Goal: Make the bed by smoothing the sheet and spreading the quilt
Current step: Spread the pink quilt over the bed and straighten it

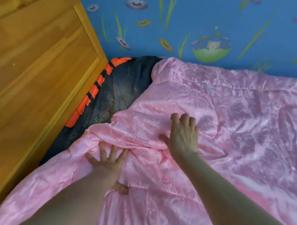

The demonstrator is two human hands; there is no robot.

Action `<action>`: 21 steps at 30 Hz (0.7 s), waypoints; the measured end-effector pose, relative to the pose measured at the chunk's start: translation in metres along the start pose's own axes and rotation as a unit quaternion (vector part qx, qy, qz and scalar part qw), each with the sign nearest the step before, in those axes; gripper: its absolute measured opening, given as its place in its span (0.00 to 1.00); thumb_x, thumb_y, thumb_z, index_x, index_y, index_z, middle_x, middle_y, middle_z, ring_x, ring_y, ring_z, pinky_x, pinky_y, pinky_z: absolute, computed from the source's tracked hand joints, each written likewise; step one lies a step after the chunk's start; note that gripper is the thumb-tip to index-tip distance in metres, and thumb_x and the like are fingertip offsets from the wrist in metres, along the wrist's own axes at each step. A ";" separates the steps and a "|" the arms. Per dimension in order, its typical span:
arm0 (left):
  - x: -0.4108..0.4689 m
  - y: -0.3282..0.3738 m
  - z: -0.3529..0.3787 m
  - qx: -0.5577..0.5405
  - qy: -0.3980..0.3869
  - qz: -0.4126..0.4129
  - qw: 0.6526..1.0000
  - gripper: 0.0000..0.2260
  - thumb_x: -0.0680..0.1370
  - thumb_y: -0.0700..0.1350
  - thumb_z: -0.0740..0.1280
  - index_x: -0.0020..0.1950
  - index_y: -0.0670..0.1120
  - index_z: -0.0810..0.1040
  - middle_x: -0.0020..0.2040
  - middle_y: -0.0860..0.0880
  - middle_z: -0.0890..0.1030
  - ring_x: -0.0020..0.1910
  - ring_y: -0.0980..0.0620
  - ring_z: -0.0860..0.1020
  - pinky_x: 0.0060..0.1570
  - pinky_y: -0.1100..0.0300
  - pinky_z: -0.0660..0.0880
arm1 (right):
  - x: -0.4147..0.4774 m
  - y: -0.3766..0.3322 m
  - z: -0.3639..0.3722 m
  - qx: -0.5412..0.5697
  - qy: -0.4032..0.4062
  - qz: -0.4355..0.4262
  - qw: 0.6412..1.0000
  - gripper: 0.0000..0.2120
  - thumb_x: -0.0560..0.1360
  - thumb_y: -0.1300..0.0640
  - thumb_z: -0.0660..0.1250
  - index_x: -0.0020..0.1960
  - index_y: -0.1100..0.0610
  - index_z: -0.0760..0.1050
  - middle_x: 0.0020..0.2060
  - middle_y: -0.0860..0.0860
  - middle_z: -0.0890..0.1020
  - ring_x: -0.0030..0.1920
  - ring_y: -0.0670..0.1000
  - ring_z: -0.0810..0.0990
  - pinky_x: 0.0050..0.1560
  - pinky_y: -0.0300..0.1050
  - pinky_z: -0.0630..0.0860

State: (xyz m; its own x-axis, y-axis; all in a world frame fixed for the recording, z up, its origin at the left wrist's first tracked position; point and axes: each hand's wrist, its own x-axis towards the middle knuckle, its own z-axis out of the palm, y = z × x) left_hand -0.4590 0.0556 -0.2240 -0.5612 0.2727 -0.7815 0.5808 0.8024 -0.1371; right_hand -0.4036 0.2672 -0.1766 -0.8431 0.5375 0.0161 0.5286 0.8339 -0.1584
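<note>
My left hand [106,161] lies flat on the pink quilt [220,109], fingers spread wide, palm pressing a ridge of folds near the left edge. My right hand [183,136] rests just beyond it, thumb out, fingers bent so the tips press into the satin; it grips nothing. The quilt covers the near and right of the bed, wrinkled. At the far left corner a dark sheet [126,86] lies bare, with an orange striped band [93,92] against the wooden panel [41,65]. Blue flowered wallpaper [200,14] runs behind.
</note>
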 end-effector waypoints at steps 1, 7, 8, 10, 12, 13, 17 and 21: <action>0.002 0.002 -0.003 0.007 -0.009 -0.006 1.000 0.62 0.61 0.72 0.70 0.71 0.55 0.23 0.73 0.45 0.25 0.68 0.29 0.26 0.59 0.19 0.43 | 0.016 0.001 0.003 0.004 -0.057 0.017 0.998 0.45 0.67 0.38 0.72 0.74 0.49 0.51 0.73 0.60 0.56 0.73 0.65 0.53 0.68 0.64 0.60; 0.008 0.006 -0.007 0.027 -0.064 -0.024 0.997 0.61 0.62 0.73 0.68 0.70 0.54 0.22 0.69 0.45 0.21 0.66 0.27 0.25 0.57 0.19 0.42 | 0.060 0.000 0.029 0.061 -0.289 0.058 0.954 0.62 0.63 0.40 0.77 0.74 0.41 0.29 0.72 0.56 0.26 0.72 0.70 0.32 0.63 0.80 0.46; 0.010 0.007 -0.008 0.027 -0.062 -0.022 0.997 0.61 0.62 0.74 0.67 0.70 0.54 0.22 0.67 0.46 0.20 0.66 0.26 0.25 0.57 0.18 0.42 | 0.065 0.000 0.031 0.061 -0.307 0.063 0.948 0.62 0.63 0.41 0.77 0.74 0.40 0.28 0.71 0.56 0.25 0.72 0.70 0.32 0.63 0.81 0.47; 0.009 0.009 -0.011 0.014 -0.032 -0.021 0.999 0.58 0.64 0.72 0.67 0.71 0.55 0.24 0.67 0.44 0.20 0.68 0.27 0.27 0.57 0.19 0.42 | 0.071 0.000 0.036 0.048 -0.333 0.072 0.939 0.61 0.65 0.41 0.76 0.73 0.40 0.27 0.70 0.57 0.23 0.72 0.70 0.31 0.62 0.81 0.47; 0.009 0.006 -0.020 0.004 -0.040 -0.019 0.999 0.52 0.70 0.69 0.65 0.74 0.56 0.27 0.72 0.43 0.24 0.69 0.27 0.28 0.58 0.19 0.42 | 0.079 -0.007 0.045 0.041 -0.346 0.081 0.934 0.59 0.68 0.42 0.74 0.73 0.40 0.26 0.69 0.57 0.21 0.71 0.71 0.30 0.62 0.81 0.45; 0.009 0.007 -0.022 0.004 -0.050 -0.016 0.999 0.50 0.71 0.68 0.65 0.74 0.57 0.28 0.73 0.44 0.25 0.69 0.27 0.28 0.57 0.19 0.42 | 0.081 -0.007 0.048 0.037 -0.348 0.087 0.933 0.58 0.68 0.42 0.74 0.73 0.40 0.26 0.68 0.57 0.21 0.70 0.71 0.29 0.62 0.82 0.44; -0.002 0.013 -0.052 0.115 -0.030 0.030 0.992 0.45 0.74 0.59 0.67 0.79 0.45 0.43 0.76 0.34 0.45 0.72 0.25 0.51 0.56 0.23 0.54 | 0.089 -0.013 0.050 0.024 -0.376 0.102 0.921 0.63 0.65 0.39 0.75 0.70 0.40 0.23 0.67 0.57 0.19 0.69 0.70 0.26 0.62 0.81 0.40; 0.036 0.025 -0.144 0.090 0.282 0.155 0.943 0.07 0.77 0.47 0.66 0.48 0.48 0.83 0.41 0.47 0.82 0.40 0.47 0.81 0.36 0.55 0.69 | 0.088 -0.013 0.049 0.041 -0.390 0.106 0.914 0.61 0.67 0.43 0.75 0.70 0.39 0.22 0.66 0.55 0.17 0.69 0.70 0.26 0.63 0.80 0.40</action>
State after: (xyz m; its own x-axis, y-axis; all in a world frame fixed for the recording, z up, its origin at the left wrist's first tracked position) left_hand -0.5497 0.1624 -0.1681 -0.5430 0.7586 -0.3601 0.8304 0.5488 -0.0961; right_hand -0.4896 0.2976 -0.2216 -0.5541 0.4063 -0.7266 0.7056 0.6923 -0.1510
